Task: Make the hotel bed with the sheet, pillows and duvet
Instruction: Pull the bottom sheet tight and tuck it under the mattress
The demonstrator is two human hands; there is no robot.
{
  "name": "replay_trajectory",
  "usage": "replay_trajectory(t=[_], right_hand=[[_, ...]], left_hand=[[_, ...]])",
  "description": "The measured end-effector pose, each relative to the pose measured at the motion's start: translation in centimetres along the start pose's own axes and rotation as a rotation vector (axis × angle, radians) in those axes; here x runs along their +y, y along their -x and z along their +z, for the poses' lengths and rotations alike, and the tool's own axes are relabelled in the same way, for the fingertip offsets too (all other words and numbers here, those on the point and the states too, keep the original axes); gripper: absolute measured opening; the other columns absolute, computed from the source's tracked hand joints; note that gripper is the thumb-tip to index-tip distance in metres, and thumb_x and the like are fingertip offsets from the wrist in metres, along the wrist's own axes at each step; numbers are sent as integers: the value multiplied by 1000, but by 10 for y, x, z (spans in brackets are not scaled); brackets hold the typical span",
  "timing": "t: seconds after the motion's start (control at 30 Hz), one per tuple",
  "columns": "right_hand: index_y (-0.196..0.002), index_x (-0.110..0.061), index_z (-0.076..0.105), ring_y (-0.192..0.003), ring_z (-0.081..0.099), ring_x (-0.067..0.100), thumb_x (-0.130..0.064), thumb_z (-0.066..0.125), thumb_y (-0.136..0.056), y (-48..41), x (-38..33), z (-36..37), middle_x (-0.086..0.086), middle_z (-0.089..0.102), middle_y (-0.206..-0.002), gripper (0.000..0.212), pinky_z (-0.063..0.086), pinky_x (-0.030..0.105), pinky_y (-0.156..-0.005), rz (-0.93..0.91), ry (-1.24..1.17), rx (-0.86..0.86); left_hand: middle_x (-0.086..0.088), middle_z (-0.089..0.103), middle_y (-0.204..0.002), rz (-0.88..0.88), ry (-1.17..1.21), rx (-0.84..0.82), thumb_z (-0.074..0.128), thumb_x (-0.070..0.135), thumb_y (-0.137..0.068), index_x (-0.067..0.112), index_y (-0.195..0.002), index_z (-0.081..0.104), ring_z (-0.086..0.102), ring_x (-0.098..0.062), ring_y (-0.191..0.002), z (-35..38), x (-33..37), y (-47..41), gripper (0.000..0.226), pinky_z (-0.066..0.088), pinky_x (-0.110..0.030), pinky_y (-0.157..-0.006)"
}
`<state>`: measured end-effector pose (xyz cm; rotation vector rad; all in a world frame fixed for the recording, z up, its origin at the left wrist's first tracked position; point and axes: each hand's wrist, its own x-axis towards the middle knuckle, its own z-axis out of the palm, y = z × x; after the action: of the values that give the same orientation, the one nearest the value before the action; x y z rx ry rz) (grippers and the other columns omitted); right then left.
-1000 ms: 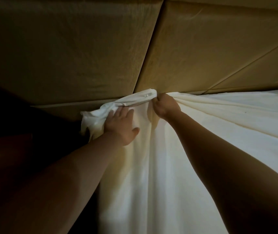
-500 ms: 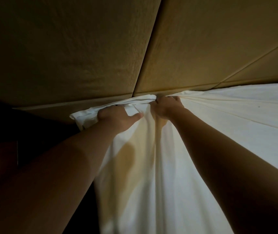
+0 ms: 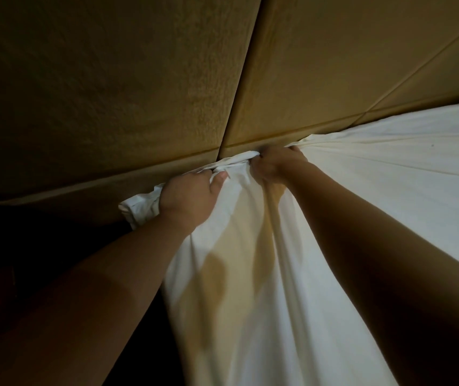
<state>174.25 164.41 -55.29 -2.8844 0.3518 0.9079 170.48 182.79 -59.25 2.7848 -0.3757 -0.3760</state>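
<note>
Bare left hand, right hand, forearms.

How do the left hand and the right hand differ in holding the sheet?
The left hand lies nearer the camera, on the bunched sheet corner; the right hand is farther, at the headboard. The left thumb shows; the right hand's fingertips are hidden. Both grip the sheet.

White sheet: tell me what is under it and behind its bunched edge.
Behind the bunched edge of the sheet stands the tan padded headboard; the left hand and right hand grip that edge. Whatever lies under the sheet is covered and cannot be seen.
</note>
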Motion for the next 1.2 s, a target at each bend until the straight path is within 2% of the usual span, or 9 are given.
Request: replay_trajectory(t=[0.13, 0.27, 0.33, 0.43, 0.5, 0.57, 0.73, 0.9, 1.2], right_hand=[[-134, -19, 51, -136, 37, 27, -36, 29, -95, 2, -3, 4, 8, 51, -140, 48, 13, 42, -118, 17, -3, 33], [-141, -11, 44, -143, 25, 32, -39, 18, -99, 18, -13, 8, 15, 41, -148, 56, 0, 47, -119, 48, 42, 58], [-132, -9, 51, -138, 32, 32, -38, 18, -99, 26, -13, 8, 16, 49, -140, 55, 5, 48, -119, 27, -10, 101], [-118, -13, 62, -124, 46, 30, -34, 25, -100, 42, -9, 4, 12, 59, -123, 46, 21, 45, -115, -15, -195, 188], [-115, -15, 64, -114, 52, 31, -31, 32, -99, 51, -8, 4, 10, 61, -119, 40, 37, 40, -103, -4, -270, 292], [-122, -21, 62, -115, 51, 29, -29, 36, -96, 52, -9, 6, 8, 58, -125, 37, 42, 40, -98, 1, -247, 352], [-148, -27, 33, -145, 13, 22, -36, 33, -98, 44, -5, 11, 1, 29, -154, 50, 14, 57, -114, -41, -33, 94], [-150, -30, 26, -147, 4, 21, -42, 31, -99, 36, -3, 17, -1, 22, -158, 53, 5, 59, -115, -42, -29, 55], [-151, -32, 24, -148, 2, 22, -44, 29, -100, 31, -3, 14, 0, 17, -160, 53, 1, 59, -116, -61, 6, 6]], left_hand=[[-8, 64, -123, 90, 135, 65, 19, 40, -104, 17, -129, 57, 61, -25, -110, -4, 0, 3, 52, 47, -36, -94], [-12, 71, -91, 123, 114, 97, 25, 38, -104, 10, -100, 69, 64, -26, -79, -13, 3, 5, 53, 47, -35, -70], [-13, 69, -80, 139, 121, 87, 28, 36, -104, 8, -89, 70, 59, -25, -69, -24, 0, 7, 53, 41, -33, -62], [-16, 67, -76, 181, 33, 99, 34, 23, -105, 7, -95, 70, 60, -33, -68, -40, -22, 18, 41, 46, -40, -61], [-15, 68, -74, 172, -110, 94, 34, 22, -105, 8, -91, 70, 62, -33, -66, -47, -38, 28, 41, 49, -41, -58], [-14, 69, -83, 138, -197, 18, 30, 25, -106, 9, -93, 69, 64, -30, -75, -46, -41, 28, 45, 47, -37, -61], [-17, 59, -124, -123, -269, -217, 36, 24, -104, 5, -118, 61, 56, -32, -115, -38, -17, 1, 34, 48, -42, -90], [-16, 60, -124, -121, -375, -220, 35, 22, -105, 6, -120, 61, 57, -30, -115, -33, -16, 1, 34, 49, -39, -89], [-16, 64, -116, -114, -345, -192, 31, 25, -106, 5, -114, 63, 61, -31, -107, -25, -17, 0, 39, 53, -42, -87]])
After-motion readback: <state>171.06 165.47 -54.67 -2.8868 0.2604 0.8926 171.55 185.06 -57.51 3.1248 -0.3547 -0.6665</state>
